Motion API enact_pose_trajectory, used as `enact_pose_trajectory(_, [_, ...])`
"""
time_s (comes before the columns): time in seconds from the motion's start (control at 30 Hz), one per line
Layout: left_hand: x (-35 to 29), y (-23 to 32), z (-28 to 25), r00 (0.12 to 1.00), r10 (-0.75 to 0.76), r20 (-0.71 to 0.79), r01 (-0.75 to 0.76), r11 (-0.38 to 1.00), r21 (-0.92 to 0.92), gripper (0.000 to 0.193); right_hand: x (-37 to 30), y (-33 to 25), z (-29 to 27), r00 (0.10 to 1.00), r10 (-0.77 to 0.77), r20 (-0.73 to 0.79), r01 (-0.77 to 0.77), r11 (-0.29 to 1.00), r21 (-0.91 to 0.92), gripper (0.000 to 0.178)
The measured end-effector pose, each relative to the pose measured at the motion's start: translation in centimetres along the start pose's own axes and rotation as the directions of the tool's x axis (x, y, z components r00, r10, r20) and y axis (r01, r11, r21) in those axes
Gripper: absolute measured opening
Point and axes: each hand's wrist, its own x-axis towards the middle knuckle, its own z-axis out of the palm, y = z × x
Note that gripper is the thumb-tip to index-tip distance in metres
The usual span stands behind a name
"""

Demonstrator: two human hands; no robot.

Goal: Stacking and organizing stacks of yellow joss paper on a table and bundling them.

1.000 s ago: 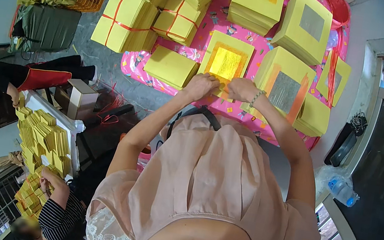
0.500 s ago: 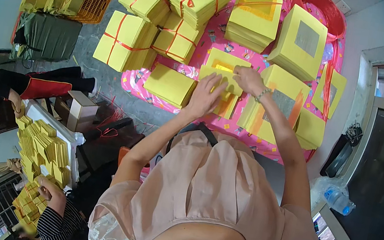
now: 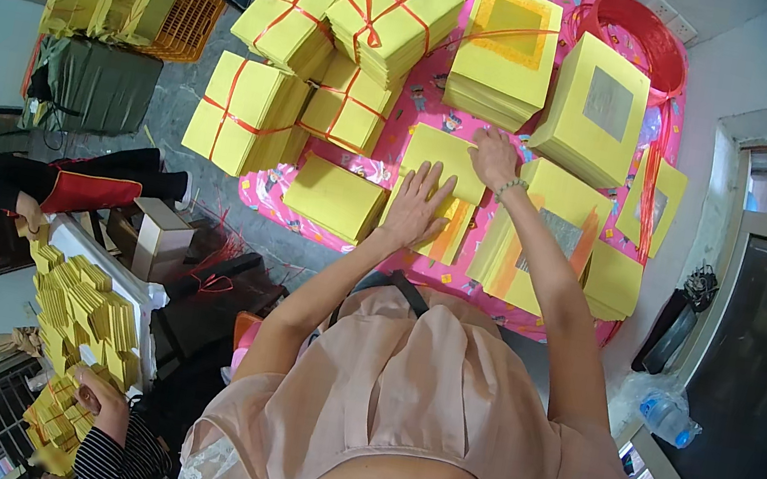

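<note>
A yellow paper sheet (image 3: pixel 437 149) lies in front of me on the pink patterned table cover, with an orange-streaked part (image 3: pixel 445 240) showing at its near right. My left hand (image 3: pixel 417 207) rests flat on the yellow paper, fingers spread. Beside the paper's right edge is my right hand (image 3: pixel 495 164), a beaded bracelet on its wrist; its fingers are extended and touch down near the upper corner. Close to the right forearm stands a yellow paper stack (image 3: pixel 519 232) with a grey panel and orange bands on top. A lower yellow stack (image 3: pixel 337 197) sits left of my left hand.
Bundles tied with red strips (image 3: pixel 247 115) are piled at the left. Two tall yellow stacks (image 3: pixel 595 97) stand farther back, near a red round basket (image 3: pixel 634 18) with red strips hanging from it. At lower left, two people work around a white table (image 3: pixel 145 342) covered in yellow folded pieces.
The yellow piece that stood partly raised between my hands is now down flat. My left hand has spread onto it, and my right hand's pinched fingers have loosened.
</note>
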Motion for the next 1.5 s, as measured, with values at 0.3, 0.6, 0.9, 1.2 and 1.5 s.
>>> enact_pose_trajectory(0.3, [0.1, -0.1, 0.7, 1.000, -0.006, 0.029, 0.007, 1.000, -0.025, 0.079, -0.2, -0.1, 1.2, 0.999, -0.035, 0.030, 0.029, 0.985, 0.170, 0.028])
enact_pose_trajectory(0.6, [0.1, -0.4, 1.6, 1.000, -0.006, 0.025, 0.007, 0.999, -0.046, 0.078, -0.4, -0.7, 0.7, 0.997, -0.009, 0.077, -0.003, 0.986, 0.164, 0.027])
enact_pose_trajectory(0.9, [-0.2, -0.7, 2.6, 0.999, -0.019, 0.048, 0.021, 0.999, -0.050, 0.081, -5.5, -4.1, -0.7, 0.937, 0.047, 0.346, -0.028, 0.998, -0.059, 0.021])
enact_pose_trajectory(1.2, [-0.3, -0.7, 3.0, 0.996, -0.039, 0.080, 0.044, 0.997, -0.057, 0.089, -5.9, -3.1, 1.6, 0.874, -0.012, 0.485, 0.059, 0.995, -0.080, 0.015])
enact_pose_trajectory(1.5, [-0.3, -0.9, 2.5, 0.998, -0.044, 0.048, 0.049, 0.994, -0.095, 0.094, -5.7, -2.4, 3.8, 0.923, 0.050, 0.380, -0.011, 0.995, -0.104, 0.022])
